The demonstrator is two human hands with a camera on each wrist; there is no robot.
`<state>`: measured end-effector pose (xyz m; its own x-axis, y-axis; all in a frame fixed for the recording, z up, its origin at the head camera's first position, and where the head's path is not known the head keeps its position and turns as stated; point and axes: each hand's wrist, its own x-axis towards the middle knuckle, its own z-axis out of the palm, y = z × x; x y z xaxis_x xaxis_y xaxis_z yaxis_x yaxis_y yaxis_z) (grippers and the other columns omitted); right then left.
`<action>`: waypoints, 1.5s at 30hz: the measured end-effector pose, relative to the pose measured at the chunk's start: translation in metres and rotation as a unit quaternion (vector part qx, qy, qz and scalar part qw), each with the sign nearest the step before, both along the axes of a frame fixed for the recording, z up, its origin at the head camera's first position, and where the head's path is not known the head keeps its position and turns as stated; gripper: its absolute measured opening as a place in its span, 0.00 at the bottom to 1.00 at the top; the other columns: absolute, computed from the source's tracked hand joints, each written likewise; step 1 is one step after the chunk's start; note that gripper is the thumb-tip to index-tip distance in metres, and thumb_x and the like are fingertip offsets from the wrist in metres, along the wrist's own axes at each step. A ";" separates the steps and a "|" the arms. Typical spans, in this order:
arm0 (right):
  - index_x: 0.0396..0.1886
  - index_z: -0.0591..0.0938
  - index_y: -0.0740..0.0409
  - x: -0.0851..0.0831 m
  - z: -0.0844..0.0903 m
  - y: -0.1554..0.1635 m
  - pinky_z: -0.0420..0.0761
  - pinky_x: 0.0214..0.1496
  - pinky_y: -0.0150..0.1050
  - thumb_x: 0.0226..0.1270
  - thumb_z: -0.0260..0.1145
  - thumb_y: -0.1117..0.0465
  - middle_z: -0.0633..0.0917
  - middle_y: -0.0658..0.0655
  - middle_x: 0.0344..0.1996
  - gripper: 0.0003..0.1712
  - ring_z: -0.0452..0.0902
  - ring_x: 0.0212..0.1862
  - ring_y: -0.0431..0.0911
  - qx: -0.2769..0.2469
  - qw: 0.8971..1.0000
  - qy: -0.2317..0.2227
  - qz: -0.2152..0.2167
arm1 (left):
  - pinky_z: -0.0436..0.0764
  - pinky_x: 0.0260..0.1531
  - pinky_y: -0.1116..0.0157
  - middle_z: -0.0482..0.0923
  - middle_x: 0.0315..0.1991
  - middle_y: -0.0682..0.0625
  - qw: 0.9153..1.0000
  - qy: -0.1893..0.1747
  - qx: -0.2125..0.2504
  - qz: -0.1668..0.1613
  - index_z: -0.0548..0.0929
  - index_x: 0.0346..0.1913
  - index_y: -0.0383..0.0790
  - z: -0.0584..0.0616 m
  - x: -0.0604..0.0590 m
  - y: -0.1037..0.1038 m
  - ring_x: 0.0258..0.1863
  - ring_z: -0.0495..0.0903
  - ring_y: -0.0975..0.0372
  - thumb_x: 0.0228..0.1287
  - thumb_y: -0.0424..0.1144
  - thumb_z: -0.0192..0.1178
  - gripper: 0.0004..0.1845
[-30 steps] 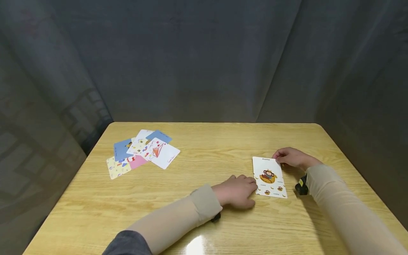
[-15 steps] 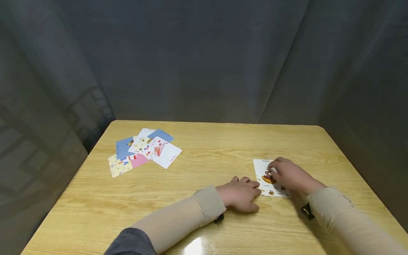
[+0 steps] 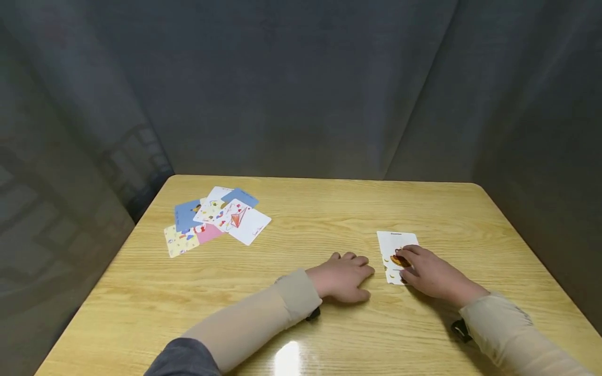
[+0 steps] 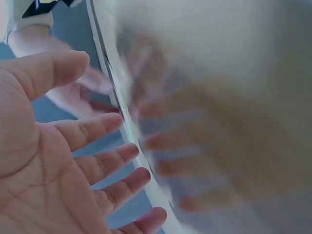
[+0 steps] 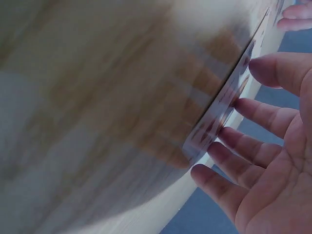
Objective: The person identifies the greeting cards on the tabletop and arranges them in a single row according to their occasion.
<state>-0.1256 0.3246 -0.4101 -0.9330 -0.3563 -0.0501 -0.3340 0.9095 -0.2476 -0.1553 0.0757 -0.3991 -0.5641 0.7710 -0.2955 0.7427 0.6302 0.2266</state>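
Right hand (image 3: 430,274) flat, fingers straight, pressing monkey card (image 3: 397,248) on wooden table (image 3: 301,313), right of centre. Left hand (image 3: 343,277) beside card, fingers relaxed, holding nothing. Risk: glossy surface, so card may slide or buckle under fingertip pressure.

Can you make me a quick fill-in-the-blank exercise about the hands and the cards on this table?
1. The right hand rests its fingers on the white card with a ____ picture on it.
2. The left hand lies flat on the ____ table, just left of that card.
3. The loose pile of cards lies at the far ____ of the table.

Missing words: monkey; wooden; left
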 end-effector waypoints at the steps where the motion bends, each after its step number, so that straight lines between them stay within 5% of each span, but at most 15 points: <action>1: 0.61 0.79 0.71 0.000 0.000 0.001 0.74 0.60 0.64 0.71 0.68 0.60 0.78 0.72 0.59 0.25 0.75 0.60 0.69 0.002 1.000 0.000 0.000 | 0.60 0.72 0.49 0.61 0.78 0.53 1.000 -0.001 0.006 0.009 0.69 0.77 0.53 -0.001 -0.003 -0.005 0.77 0.58 0.57 0.76 0.56 0.55 0.31; 11: 0.63 0.76 0.74 -0.003 -0.003 0.007 0.75 0.58 0.64 0.71 0.65 0.62 0.76 0.75 0.59 0.26 0.76 0.59 0.70 0.011 1.000 0.005 0.009 | 0.61 0.69 0.41 0.65 0.75 0.42 0.991 -0.020 0.069 0.114 0.72 0.74 0.42 -0.004 -0.034 -0.083 0.75 0.62 0.47 0.76 0.51 0.55 0.29; 18: 0.65 0.77 0.72 -0.002 -0.006 0.007 0.75 0.59 0.64 0.73 0.64 0.63 0.76 0.75 0.60 0.25 0.75 0.60 0.70 0.002 0.999 0.014 0.029 | 0.61 0.69 0.39 0.64 0.74 0.36 0.976 -0.024 0.108 0.188 0.69 0.75 0.34 0.004 -0.049 -0.136 0.75 0.60 0.41 0.77 0.46 0.55 0.30; 29: 0.63 0.78 0.72 -0.001 -0.006 0.011 0.76 0.57 0.63 0.71 0.67 0.65 0.76 0.75 0.58 0.24 0.76 0.58 0.70 0.006 0.999 0.027 0.031 | 0.57 0.71 0.39 0.64 0.72 0.28 0.951 0.029 0.141 0.275 0.67 0.73 0.27 0.009 -0.066 -0.214 0.73 0.59 0.34 0.75 0.43 0.55 0.31; 38: 0.64 0.77 0.73 -0.003 -0.008 0.009 0.76 0.58 0.64 0.71 0.65 0.64 0.75 0.75 0.58 0.25 0.75 0.59 0.70 0.002 0.999 0.024 0.039 | 0.75 0.51 0.37 0.72 0.57 0.25 0.925 0.018 0.061 0.374 0.76 0.57 0.22 0.015 -0.054 -0.269 0.57 0.73 0.34 0.73 0.46 0.54 0.26; 45: 0.63 0.78 0.73 -0.006 -0.007 0.007 0.76 0.57 0.64 0.71 0.65 0.65 0.76 0.75 0.58 0.25 0.75 0.58 0.70 0.005 0.999 0.021 0.038 | 0.76 0.46 0.38 0.74 0.51 0.32 0.931 0.015 -0.008 0.365 0.82 0.42 0.32 0.009 -0.043 -0.282 0.50 0.74 0.38 0.69 0.47 0.56 0.18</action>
<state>-0.1319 0.3319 -0.4174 -0.9047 -0.4259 -0.0159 -0.4120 0.8835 -0.2230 -0.1980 -0.2062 -0.3900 -0.9438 0.1750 -0.2804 0.1214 0.9726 0.1984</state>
